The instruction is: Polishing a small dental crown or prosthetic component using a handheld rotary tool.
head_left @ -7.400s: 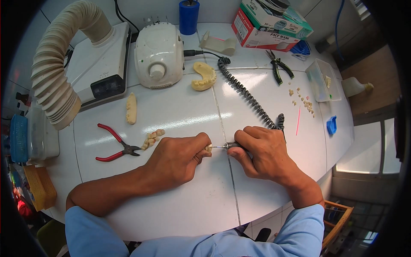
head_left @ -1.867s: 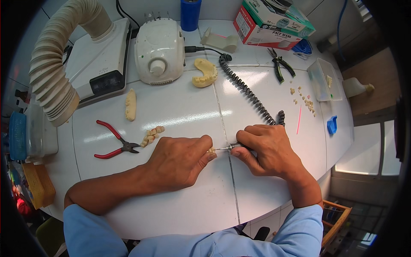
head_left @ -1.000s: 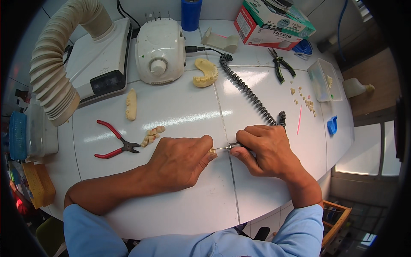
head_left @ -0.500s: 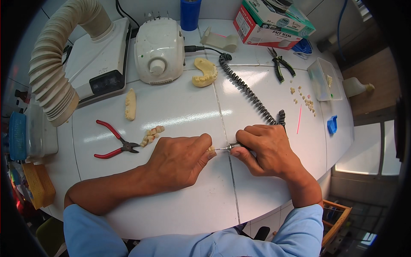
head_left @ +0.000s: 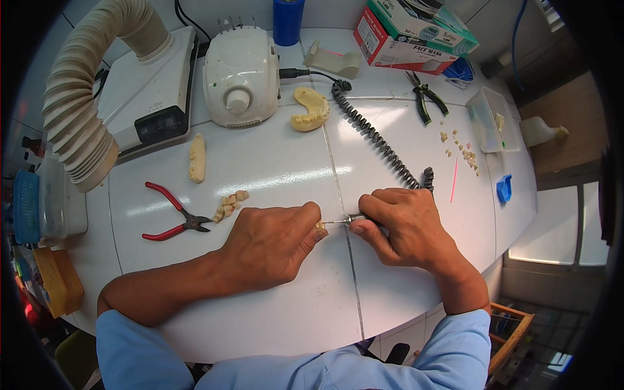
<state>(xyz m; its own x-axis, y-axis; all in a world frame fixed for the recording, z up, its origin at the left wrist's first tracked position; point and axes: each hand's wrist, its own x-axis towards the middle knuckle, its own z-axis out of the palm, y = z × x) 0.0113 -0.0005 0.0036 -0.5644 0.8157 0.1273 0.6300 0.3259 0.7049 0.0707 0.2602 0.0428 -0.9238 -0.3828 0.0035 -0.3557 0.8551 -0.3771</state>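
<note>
Between the thumb and fingers of my left hand (head_left: 270, 247) is a small cream-coloured artificial tooth (head_left: 320, 225), mostly covered by the fingertips. My right hand (head_left: 409, 227) is closed round a rotary handpiece (head_left: 353, 219); only its metal nose shows past the thumb. From that nose a thin bur (head_left: 335, 222) points left and reaches the tooth, though I cannot tell if it touches. A black coiled cord (head_left: 374, 140) runs from behind my right hand to the white control unit (head_left: 240, 78). Beyond my left wrist lies a cluster of loose teeth (head_left: 229, 205), with red-handled cutters (head_left: 192, 222) beside it.
A ribbed suction hose (head_left: 71, 110) arches over the left side. At the back are a yellow dental cast (head_left: 311, 109) and mask boxes (head_left: 416, 42). On the right lie black pliers (head_left: 426, 97), scattered teeth (head_left: 469, 156), a pink stick (head_left: 454, 181) and a clear box (head_left: 491, 120).
The bur and handpiece nose have tilted very slightly, now lying more level. Both hands otherwise keep their places and their grips.
</note>
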